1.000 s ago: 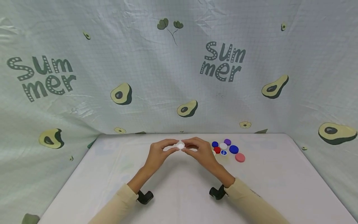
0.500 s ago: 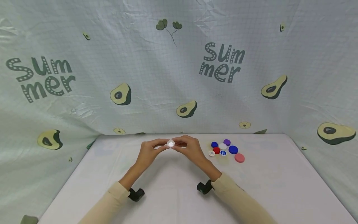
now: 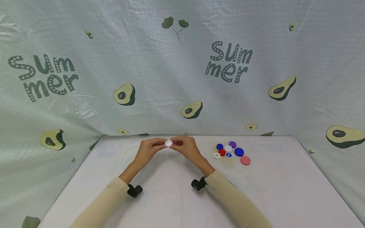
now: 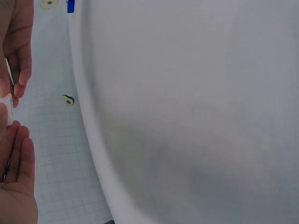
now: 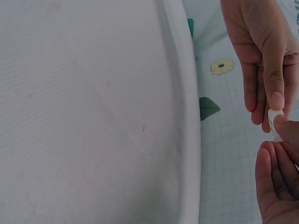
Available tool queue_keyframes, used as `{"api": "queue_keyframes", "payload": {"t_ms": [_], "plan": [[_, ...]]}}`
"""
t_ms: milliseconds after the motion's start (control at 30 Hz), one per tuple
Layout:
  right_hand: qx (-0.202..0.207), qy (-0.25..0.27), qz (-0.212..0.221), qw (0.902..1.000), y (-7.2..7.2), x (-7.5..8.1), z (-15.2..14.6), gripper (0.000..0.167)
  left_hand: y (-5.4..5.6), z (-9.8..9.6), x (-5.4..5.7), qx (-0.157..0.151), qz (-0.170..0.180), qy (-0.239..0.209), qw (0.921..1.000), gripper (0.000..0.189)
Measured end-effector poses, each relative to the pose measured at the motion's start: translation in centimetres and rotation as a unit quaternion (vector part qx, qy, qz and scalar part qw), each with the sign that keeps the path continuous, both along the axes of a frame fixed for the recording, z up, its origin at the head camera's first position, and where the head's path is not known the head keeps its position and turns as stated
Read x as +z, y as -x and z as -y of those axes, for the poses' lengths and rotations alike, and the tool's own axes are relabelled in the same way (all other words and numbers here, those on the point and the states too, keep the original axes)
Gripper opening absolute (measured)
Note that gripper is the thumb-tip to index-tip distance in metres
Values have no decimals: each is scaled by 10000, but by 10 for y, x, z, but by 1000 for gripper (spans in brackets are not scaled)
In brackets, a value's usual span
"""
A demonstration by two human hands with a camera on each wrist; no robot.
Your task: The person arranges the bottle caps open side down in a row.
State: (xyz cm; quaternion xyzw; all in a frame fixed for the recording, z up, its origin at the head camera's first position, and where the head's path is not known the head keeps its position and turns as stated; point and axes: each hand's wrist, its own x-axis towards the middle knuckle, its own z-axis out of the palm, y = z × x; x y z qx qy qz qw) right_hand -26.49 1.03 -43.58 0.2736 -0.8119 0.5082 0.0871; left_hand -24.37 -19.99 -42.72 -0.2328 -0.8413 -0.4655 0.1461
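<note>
A small white cap (image 3: pixel 168 143) is held up over the far middle of the white table (image 3: pixel 176 202). My left hand (image 3: pixel 161 145) pinches it from the left and my right hand (image 3: pixel 176 144) pinches it from the right, fingertips meeting around it. In the left wrist view the white cap (image 4: pixel 9 109) shows at the left edge between fingers of both hands. The right wrist view has the cap (image 5: pixel 272 116) at its right edge, squeezed between fingertips, with the table's far rim beside it.
Several loose caps lie to the right of my hands: a blue one (image 3: pixel 239 152), pink (image 3: pixel 245 160), purple (image 3: pixel 232 144), red (image 3: pixel 221 152), white (image 3: pixel 227 148) and a white ring (image 3: pixel 216 155). An avocado-print cloth (image 3: pixel 182 79) hangs behind the table.
Both hands have carried the white cap to the left and slightly farther back, still pinching it together. The white ring cap next to the cluster is now uncovered.
</note>
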Motion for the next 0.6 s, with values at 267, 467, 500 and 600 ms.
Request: {"api": "queue_keyframes", "payload": {"t_ms": [267, 467, 500, 600], "plan": [[-112, -74, 287, 9995, 11, 0, 10, 28, 9, 7, -1, -15, 345, -204, 9992, 26], [-58, -48, 513, 9987, 14, -4, 14, 27, 11, 11, -4, 44, 585, -174, 9981, 26], [-44, -55, 564, 9984, 15, -4, 14, 27, 12, 12, -6, 53, 590, -158, 9981, 26], [-13, -80, 711, 9974, 16, -5, 17, 27, 14, 13, -8, 147, 635, -41, 9979, 26]]}}
